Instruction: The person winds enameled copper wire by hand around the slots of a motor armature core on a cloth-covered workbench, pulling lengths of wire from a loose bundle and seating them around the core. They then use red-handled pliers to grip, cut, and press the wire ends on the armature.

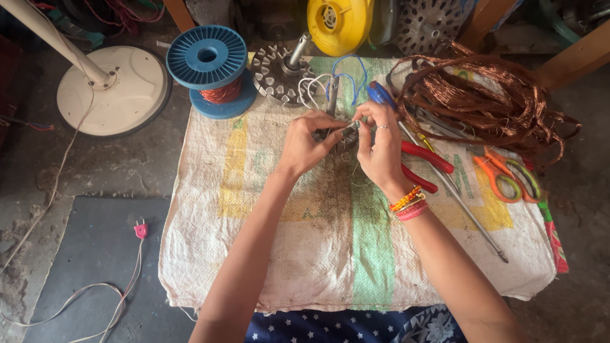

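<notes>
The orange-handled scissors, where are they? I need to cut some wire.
In the head view the orange-handled scissors lie on the woven sack at the right, just below the tangle of copper wire and right of the red-handled pliers.

Blue wire spool (207,63), tangled copper wire (483,95), orange scissors (505,174), white fan base (114,89)

Open sacking (305,254) is found nearest the person. Passage on the right is obstructed by copper wire tangle (489,95), red-handled pliers (424,164) and orange scissors (505,174); the far edge by blue spool (210,70).
</notes>
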